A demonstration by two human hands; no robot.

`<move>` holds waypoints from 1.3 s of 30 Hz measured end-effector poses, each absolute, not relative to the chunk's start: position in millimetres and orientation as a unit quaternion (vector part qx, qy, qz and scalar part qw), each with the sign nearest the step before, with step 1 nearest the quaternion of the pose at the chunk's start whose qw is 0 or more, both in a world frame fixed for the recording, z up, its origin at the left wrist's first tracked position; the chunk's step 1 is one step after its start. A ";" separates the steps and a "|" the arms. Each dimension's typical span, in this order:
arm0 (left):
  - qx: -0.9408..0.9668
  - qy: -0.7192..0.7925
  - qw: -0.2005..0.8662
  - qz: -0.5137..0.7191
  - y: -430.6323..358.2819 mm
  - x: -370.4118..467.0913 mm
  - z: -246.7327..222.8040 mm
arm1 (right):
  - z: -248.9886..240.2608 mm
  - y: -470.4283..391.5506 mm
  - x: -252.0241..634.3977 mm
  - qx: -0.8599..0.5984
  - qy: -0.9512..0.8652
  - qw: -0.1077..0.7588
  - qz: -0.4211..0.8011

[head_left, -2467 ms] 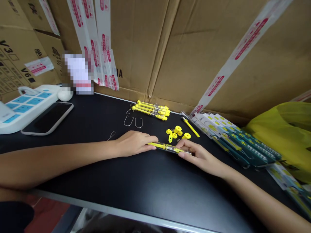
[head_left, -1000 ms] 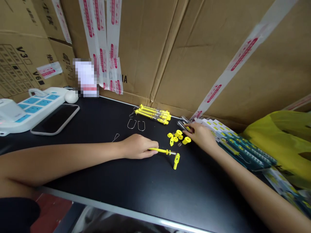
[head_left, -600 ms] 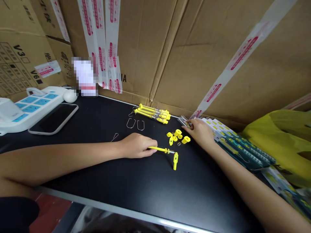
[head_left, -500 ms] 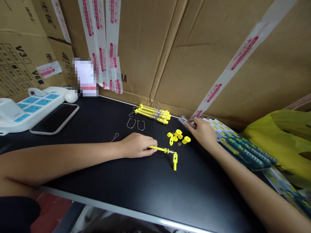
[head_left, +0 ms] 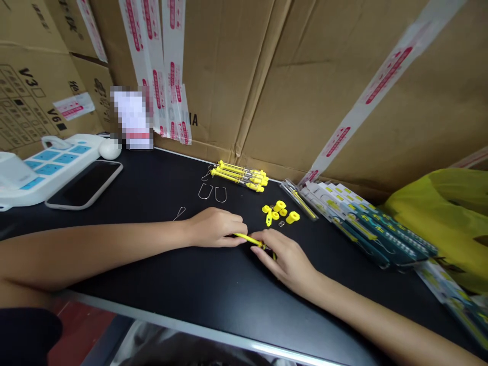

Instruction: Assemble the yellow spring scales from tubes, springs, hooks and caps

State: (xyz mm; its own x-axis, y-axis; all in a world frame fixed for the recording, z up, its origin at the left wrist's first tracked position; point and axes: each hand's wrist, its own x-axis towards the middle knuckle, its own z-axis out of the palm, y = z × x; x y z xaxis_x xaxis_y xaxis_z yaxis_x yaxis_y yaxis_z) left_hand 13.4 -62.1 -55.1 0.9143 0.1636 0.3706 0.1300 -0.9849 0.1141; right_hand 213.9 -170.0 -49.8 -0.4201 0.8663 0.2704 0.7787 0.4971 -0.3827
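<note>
My left hand (head_left: 219, 227) is closed on one end of a slim yellow rod (head_left: 248, 239), its fingers pinching it just above the black table. Around the rod's other end, the thumb and fingers of my right hand (head_left: 284, 254) are closed, largely hiding the metal tip and the yellow end piece. Just behind my hands lie several loose yellow plastic parts (head_left: 280, 206) and a small metal spring-like piece (head_left: 281, 223). Two bent wire loops (head_left: 220, 194) and a thin wire hook (head_left: 180, 213) rest beyond my left hand.
Several yellow-and-metal tools (head_left: 240, 176) lie bundled by the cardboard wall. A clear case (head_left: 299, 198) and stacked printed packages (head_left: 366, 223) are at right, beside a yellow bag (head_left: 438, 213). A phone (head_left: 86, 184) and a white power strip (head_left: 49, 162) occupy the left.
My right hand has left the clear case at the back and come forward and left to the rod's metal-tipped end. My left hand stays in place, holding the rod.
</note>
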 end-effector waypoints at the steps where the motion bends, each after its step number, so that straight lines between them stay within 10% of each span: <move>1: 0.978 0.070 0.033 0.193 -62.2 13.4 -56.2 | -52.8 -167.8 213.9 -0.496 -0.831 0.224 0.118; 11: 0.974 0.114 -0.069 0.183 -66.4 3.6 1.8 | -57.2 -153.5 224.2 -0.501 -0.719 0.360 0.320; 19: 0.943 0.298 0.029 -0.146 -35.6 -45.0 16.7 | -60.8 -148.8 224.5 -0.480 -0.623 0.455 0.417; 39: 0.944 0.283 -0.099 0.135 -16.8 -9.0 -51.3 | -58.2 -149.7 224.9 -0.483 -0.641 0.427 0.418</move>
State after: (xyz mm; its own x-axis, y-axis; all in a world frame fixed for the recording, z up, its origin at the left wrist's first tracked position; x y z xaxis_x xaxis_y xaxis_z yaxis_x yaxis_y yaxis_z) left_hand -9.0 -16.8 -51.3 0.8032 0.5080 0.3111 0.5614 -0.8202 -0.1102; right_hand 224.9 -149.7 -58.2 -0.1701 0.9750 0.1433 0.2618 0.1849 -0.9473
